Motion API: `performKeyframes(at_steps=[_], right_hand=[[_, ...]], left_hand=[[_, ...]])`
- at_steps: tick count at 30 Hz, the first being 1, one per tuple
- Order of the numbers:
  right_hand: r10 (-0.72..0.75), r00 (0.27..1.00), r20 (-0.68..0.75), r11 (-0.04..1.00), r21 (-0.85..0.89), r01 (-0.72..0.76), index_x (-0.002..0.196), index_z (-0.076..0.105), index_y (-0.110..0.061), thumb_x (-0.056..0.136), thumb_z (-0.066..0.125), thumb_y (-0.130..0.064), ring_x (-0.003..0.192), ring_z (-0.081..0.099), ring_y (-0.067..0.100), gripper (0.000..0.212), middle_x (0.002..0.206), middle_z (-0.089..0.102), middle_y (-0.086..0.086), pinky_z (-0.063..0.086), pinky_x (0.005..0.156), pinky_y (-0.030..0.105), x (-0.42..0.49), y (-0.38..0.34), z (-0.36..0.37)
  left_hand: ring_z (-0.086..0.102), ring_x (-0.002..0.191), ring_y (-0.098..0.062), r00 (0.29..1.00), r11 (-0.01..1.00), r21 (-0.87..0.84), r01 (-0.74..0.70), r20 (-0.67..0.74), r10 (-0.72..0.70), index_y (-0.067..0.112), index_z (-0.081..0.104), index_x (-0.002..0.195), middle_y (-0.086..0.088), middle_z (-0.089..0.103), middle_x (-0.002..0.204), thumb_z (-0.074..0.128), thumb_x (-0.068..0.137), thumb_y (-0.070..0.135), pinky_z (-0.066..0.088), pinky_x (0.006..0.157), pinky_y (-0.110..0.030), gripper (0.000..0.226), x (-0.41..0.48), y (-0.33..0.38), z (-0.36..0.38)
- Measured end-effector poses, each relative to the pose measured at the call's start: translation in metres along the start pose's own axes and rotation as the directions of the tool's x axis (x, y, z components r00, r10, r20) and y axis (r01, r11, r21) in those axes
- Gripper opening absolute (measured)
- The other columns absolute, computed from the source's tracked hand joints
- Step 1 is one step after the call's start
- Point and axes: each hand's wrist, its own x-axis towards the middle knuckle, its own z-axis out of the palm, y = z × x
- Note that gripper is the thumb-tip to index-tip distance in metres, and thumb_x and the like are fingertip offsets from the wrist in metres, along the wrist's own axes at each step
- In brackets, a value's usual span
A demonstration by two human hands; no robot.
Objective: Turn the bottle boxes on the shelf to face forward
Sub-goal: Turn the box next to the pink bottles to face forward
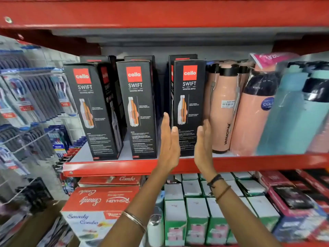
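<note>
Three black Cello Swift bottle boxes stand upright at the front of the red shelf (114, 166): a left box (90, 111) angled slightly, a middle box (138, 107) and a right box (189, 97). More black boxes stand behind them. My left hand (169, 141) is flat and open at the right box's left edge, its thumb over the box's lower front. At the same box's lower right edge is my right hand (203, 145), also flat with fingers straight. Neither hand clasps the box; whether the palms touch it I cannot tell.
Pink bottles (222, 107) and teal bottles (292, 111) crowd the shelf just right of the right box. Toothbrush packs (32, 97) hang on a rack at the left. Below are red Combo cartons (99, 202) and green-and-white boxes (195, 216). A red shelf beam (160, 13) runs overhead.
</note>
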Motion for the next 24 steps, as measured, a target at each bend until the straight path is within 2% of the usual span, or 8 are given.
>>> performKeyframes(at_steps=[4,8,10,14,16,18,20,24], right_hand=[[0.109,0.994,0.023,0.994,-0.001,-0.109,0.153,0.013,-0.022,0.088,0.03,-0.061,0.14,0.019,0.0,0.077,0.162,0.018,-0.003,0.016,0.12,0.032,0.004,0.011,0.002],[0.093,0.993,0.074,0.995,0.034,-0.095,0.151,0.021,-0.024,0.087,0.038,-0.056,0.144,0.028,0.012,0.073,0.158,0.03,-0.002,0.024,0.119,0.045,0.01,0.016,0.0],[0.043,0.994,0.099,0.998,0.05,-0.048,0.15,0.023,-0.025,0.085,0.049,-0.052,0.142,0.033,0.012,0.075,0.155,0.034,-0.002,0.029,0.117,0.045,0.015,0.014,-0.002],[-0.056,0.993,0.101,0.996,-0.062,0.063,0.149,0.019,-0.021,0.068,0.075,-0.053,0.14,0.035,0.015,0.104,0.152,0.036,0.001,0.033,0.116,0.042,0.031,0.006,-0.008],[-0.074,0.991,0.112,0.997,0.011,0.073,0.148,0.023,-0.021,0.067,0.081,-0.041,0.138,0.04,0.015,0.101,0.149,0.04,0.002,0.036,0.114,0.043,0.04,0.004,-0.013],[-0.061,0.989,0.137,0.994,0.104,0.047,0.149,0.023,-0.022,0.07,0.08,-0.031,0.139,0.039,0.012,0.097,0.151,0.039,-0.001,0.034,0.116,0.04,0.045,0.003,-0.017],[-0.038,0.985,0.17,0.985,0.17,0.008,0.151,0.019,-0.023,0.073,0.073,-0.027,0.142,0.034,0.009,0.095,0.156,0.034,-0.003,0.031,0.117,0.037,0.048,0.005,-0.019],[-0.026,0.97,0.242,0.994,0.111,-0.001,0.153,0.014,-0.025,0.081,0.06,-0.03,0.144,0.026,0.0,0.085,0.16,0.024,-0.011,0.025,0.118,0.025,0.048,0.014,-0.02]], left_hand=[[0.003,0.148,0.003,0.984,0.984,-0.03,0.174,0.034,-0.173,0.027,0.002,0.153,0.013,0.003,0.164,0.015,0.101,0.041,0.006,0.125,-0.035,0.055,0.003,-0.006,0.005],[0.018,0.151,-0.013,0.972,0.96,-0.158,0.233,0.071,-0.224,0.024,0.012,0.154,0.001,0.02,0.163,0.011,0.097,0.052,0.017,0.124,-0.044,0.063,0.01,-0.006,0.007],[0.024,0.149,-0.012,0.969,0.951,-0.184,0.247,0.074,-0.237,0.027,0.016,0.153,0.003,0.026,0.161,0.009,0.091,0.06,0.021,0.122,-0.045,0.071,0.011,-0.001,0.007],[0.029,0.129,0.019,0.97,0.936,-0.254,0.243,0.09,-0.227,0.029,0.028,0.15,0.035,0.031,0.141,0.008,0.085,0.066,0.02,0.123,-0.042,0.077,0.009,0.018,0.009],[0.032,0.133,0.01,0.973,0.952,-0.204,0.23,0.053,-0.224,0.03,0.033,0.147,0.031,0.037,0.14,0.008,0.086,0.073,0.022,0.121,-0.039,0.079,0.015,0.029,0.009],[0.022,0.145,-0.005,0.978,0.976,-0.08,0.201,-0.037,-0.204,0.031,0.026,0.149,0.016,0.028,0.153,0.011,0.086,0.069,0.013,0.121,-0.036,0.075,0.025,0.032,0.009],[0.01,0.15,-0.011,0.972,0.973,-0.041,0.229,-0.044,-0.231,0.028,0.011,0.153,0.008,0.013,0.162,0.012,0.095,0.058,0.006,0.124,-0.039,0.066,0.035,0.028,0.007],[0.011,0.148,0.001,0.968,0.957,-0.151,0.25,0.061,-0.243,0.035,0.008,0.152,0.019,0.012,0.16,0.015,0.083,0.074,0.012,0.125,-0.04,0.079,0.034,0.005,0.002]])
